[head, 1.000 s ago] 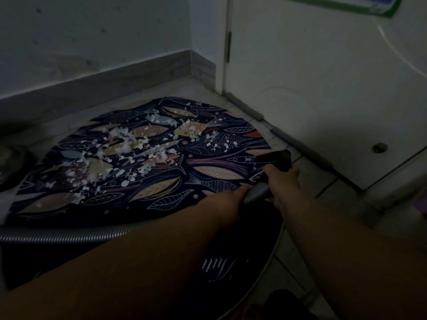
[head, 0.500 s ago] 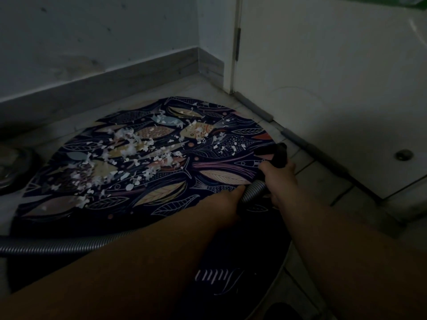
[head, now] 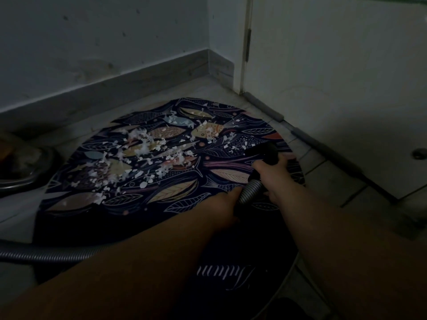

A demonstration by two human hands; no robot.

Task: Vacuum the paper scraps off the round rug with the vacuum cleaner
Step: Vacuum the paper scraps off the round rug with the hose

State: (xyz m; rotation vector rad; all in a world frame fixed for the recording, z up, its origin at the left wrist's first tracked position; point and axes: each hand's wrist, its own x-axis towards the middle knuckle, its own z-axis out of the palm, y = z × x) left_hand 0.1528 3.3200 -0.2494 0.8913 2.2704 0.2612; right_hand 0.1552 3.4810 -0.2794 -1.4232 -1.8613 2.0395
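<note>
Scraps (head: 143, 153): lying scattered over the left and middle of the rug (head: 175, 192).
Nozzle (head: 265, 154): pointing at them from the right side.
Right hand (head: 277, 179): gripping the nozzle.
Left hand (head: 225, 204): gripping the hose (head: 250, 189) just behind.
Floor (head: 335, 181): carrying the rug.

A pale door (head: 335, 65) stands closed, with a hinge (head: 249, 45) on its left edge, a grey draught strip (head: 263, 107) along its foot and a small round fitting (head: 419, 154) low on its face. Left of the door runs a wall (head: 92, 31) with a baseboard (head: 138, 86). A tiled floor (head: 328, 179) lies before the door, and far to its left sits a dim metal bowl (head: 23, 172).
</note>
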